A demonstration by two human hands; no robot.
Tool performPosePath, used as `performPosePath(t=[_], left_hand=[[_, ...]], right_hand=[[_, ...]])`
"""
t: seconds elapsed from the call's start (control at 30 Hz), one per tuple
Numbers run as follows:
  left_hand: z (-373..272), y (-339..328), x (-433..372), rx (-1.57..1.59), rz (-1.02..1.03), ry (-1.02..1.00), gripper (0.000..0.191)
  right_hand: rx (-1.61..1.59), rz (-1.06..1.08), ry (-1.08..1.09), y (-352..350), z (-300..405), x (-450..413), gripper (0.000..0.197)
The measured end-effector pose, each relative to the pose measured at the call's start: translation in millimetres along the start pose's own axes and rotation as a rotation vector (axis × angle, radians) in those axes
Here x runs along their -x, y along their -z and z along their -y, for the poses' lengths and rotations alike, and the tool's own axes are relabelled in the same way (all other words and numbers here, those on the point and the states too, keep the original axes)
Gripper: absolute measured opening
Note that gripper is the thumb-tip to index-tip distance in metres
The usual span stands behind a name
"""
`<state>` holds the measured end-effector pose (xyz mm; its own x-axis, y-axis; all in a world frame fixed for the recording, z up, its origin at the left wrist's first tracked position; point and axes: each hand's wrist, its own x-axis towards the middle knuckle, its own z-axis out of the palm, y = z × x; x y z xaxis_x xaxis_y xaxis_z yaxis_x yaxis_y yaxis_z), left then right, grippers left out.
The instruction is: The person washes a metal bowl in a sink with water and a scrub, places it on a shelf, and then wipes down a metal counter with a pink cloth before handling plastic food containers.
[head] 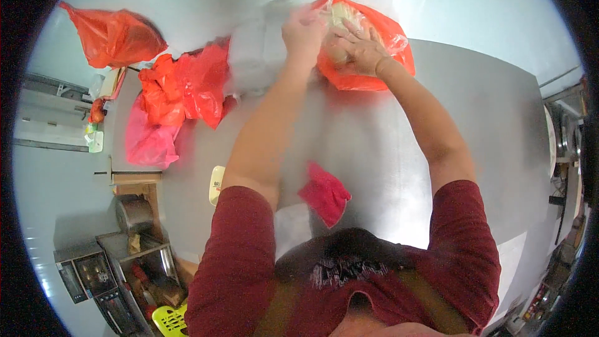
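At the far side of the metal worktop point(374, 126), a red plastic bag point(398, 65) lies spread against the pale wall. On it rests a clear plastic bag point(329, 3) with a pale, dough-like food point(343, 13) inside. My left hand point(305, 32) is closed, its fingers pinching the clear bag's left edge. With fingers spread, my right hand point(362, 51) lies over the pale contents and presses on the clear plastic. What sits beneath my right palm is hidden.
A crumpled dark pink cloth point(326, 194) lies near me on the worktop. Red bags point(203, 82) and a pink bag point(152, 142) are heaped at left. Another red bag point(117, 37) hangs near the wall. A pale yellow plastic item point(215, 185) sits beside my left arm.
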<state>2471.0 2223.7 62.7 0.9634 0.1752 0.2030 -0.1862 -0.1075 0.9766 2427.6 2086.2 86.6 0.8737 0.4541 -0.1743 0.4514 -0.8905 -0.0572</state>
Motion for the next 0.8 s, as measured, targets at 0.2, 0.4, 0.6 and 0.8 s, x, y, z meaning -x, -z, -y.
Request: performPosePath(t=[0.2,0.4,0.6,0.8], left_hand=[[31.3,28.9,32.1,-0.354,0.333,0.18,0.042],[63.9,79.0,85.9,-0.435,0.18,-0.21,0.04],[63.7,145.9,143.7,-0.286,0.249,0.248,0.041],[98.7,76.9,118.4,-0.297,0.065,0.278,0.044]], right_hand=[[0.009,-0.392,0.016,-83.4,4.3,-56.2,0.058],[0.156,-0.363,0.052,-88.8,20.9,-50.8,0.064],[-0.159,-0.635,0.069,-84.4,4.5,-51.6,0.044],[-0.157,-0.993,-0.512,-94.8,-24.3,-57.7,0.04]])
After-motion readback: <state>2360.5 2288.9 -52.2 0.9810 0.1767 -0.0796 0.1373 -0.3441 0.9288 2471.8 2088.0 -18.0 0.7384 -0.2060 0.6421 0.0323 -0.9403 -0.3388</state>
